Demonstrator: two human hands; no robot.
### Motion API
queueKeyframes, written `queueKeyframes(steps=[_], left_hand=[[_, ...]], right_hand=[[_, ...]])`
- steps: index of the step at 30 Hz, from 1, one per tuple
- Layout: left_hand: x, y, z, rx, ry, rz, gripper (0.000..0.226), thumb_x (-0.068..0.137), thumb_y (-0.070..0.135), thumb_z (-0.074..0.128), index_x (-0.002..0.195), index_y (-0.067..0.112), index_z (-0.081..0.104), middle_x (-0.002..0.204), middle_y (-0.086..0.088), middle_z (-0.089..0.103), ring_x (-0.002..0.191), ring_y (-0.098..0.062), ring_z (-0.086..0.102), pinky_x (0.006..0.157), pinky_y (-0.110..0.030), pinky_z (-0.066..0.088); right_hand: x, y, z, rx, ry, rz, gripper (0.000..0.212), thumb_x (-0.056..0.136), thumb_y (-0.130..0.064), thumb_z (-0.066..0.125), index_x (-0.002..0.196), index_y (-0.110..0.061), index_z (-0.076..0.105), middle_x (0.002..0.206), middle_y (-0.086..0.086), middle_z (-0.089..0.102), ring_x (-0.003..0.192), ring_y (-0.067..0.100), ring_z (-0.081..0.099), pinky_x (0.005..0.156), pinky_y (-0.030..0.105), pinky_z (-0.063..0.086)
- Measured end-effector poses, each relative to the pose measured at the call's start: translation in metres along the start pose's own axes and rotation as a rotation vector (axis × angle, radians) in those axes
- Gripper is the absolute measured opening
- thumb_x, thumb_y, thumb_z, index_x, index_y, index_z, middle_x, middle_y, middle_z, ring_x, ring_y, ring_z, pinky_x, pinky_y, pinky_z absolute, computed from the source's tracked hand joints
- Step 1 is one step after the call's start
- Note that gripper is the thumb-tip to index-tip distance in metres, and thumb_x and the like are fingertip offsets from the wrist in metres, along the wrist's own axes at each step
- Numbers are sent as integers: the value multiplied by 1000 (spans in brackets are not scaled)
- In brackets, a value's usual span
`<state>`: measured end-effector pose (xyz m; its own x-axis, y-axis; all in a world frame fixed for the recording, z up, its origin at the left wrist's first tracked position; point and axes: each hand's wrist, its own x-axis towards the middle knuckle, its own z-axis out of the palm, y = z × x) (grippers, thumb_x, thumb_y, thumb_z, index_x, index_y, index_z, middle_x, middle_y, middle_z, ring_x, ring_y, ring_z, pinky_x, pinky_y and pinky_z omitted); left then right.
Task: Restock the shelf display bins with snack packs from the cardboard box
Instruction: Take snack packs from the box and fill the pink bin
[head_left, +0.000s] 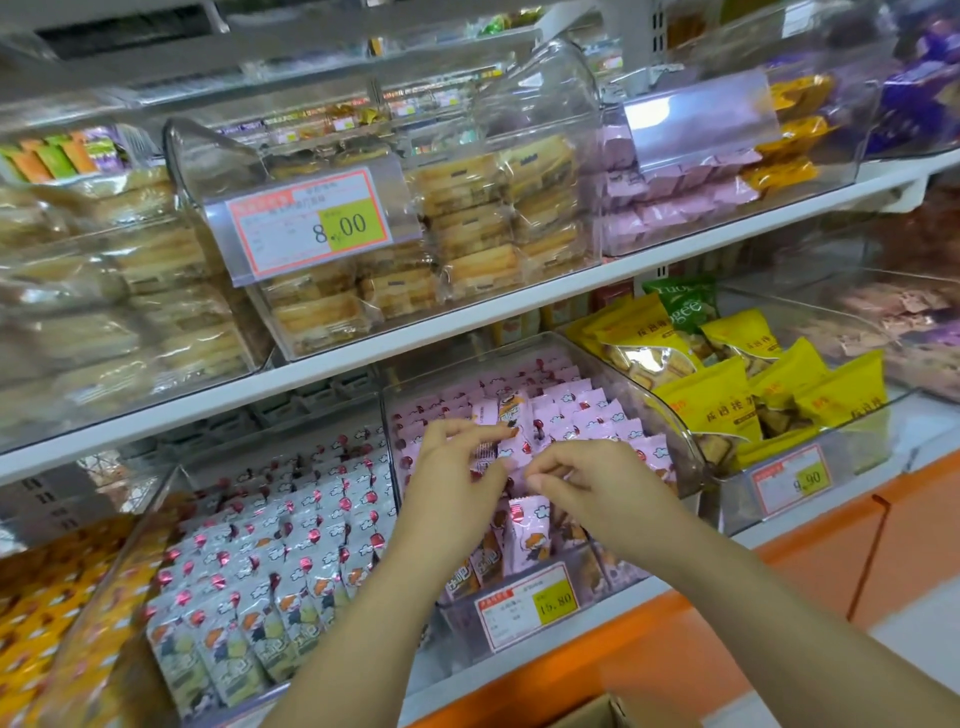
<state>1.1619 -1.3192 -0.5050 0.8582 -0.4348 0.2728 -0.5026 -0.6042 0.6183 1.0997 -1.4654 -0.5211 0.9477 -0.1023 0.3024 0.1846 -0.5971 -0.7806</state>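
A clear display bin (670, 415) on the lower shelf holds rows of pink snack packs (587, 415). Both my hands are over the front part of this bin. My left hand (457, 473) has its fingers curled, with the fingertips on the upper edge of a pink pack. My right hand (587, 483) pinches the top of a pink pack between thumb and fingers. A corner of the cardboard box (613, 712) shows at the bottom edge, below my arms.
A bin of silver snack packs (270, 561) stands to the left and a bin of yellow bags (727, 395) to the right. The upper shelf carries clear bins of bread packs (467, 218). Price tags (527, 605) hang on the bin fronts. Below runs an orange base (831, 540).
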Motion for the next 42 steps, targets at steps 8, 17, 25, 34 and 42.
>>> queueKeyframes(steps=[8, 17, 25, 34, 42], left_hand=[[-19, 8, -13, 219, -376, -31, 48, 84, 42, 68, 129, 37, 52, 120, 12, 61, 99, -6, 56, 83, -22, 41], [-5, 14, -3, 187, -284, -169, 41, 91, 30, 63, 128, 18, 53, 119, -9, 59, 96, -26, 61, 73, -28, 43], [-6, 16, 9, 115, -51, -87, 26, 93, 24, 60, 71, 24, 46, 91, 5, 49, 72, -6, 47, 59, -20, 35], [-8, 22, 18, 238, -171, -32, 19, 89, 29, 65, 76, 20, 54, 90, 5, 49, 87, -15, 51, 71, -27, 38], [-5, 15, 10, 97, -284, -127, 22, 93, 19, 60, 73, 24, 52, 89, -5, 65, 86, -23, 66, 83, -42, 54]], right_hand=[[3, 0, 2, 23, -13, 38, 12, 92, -13, 60, 87, -21, 67, 73, -16, 61, 57, -7, 57, 54, 6, 40], [2, 12, -8, -512, -201, 91, 31, 97, -13, 46, 117, -24, 67, 116, 4, 66, 100, 23, 60, 82, 31, 50], [3, 18, -9, -533, -198, 117, 30, 91, -15, 57, 118, -27, 65, 120, -1, 64, 99, 20, 60, 83, 29, 48], [2, 17, -11, -508, -174, 125, 29, 90, -17, 60, 116, -28, 66, 118, -2, 65, 97, 19, 60, 80, 28, 47], [-1, 7, -12, -389, -197, 45, 39, 87, -11, 57, 122, -27, 61, 124, -7, 59, 105, 10, 53, 88, 24, 42]])
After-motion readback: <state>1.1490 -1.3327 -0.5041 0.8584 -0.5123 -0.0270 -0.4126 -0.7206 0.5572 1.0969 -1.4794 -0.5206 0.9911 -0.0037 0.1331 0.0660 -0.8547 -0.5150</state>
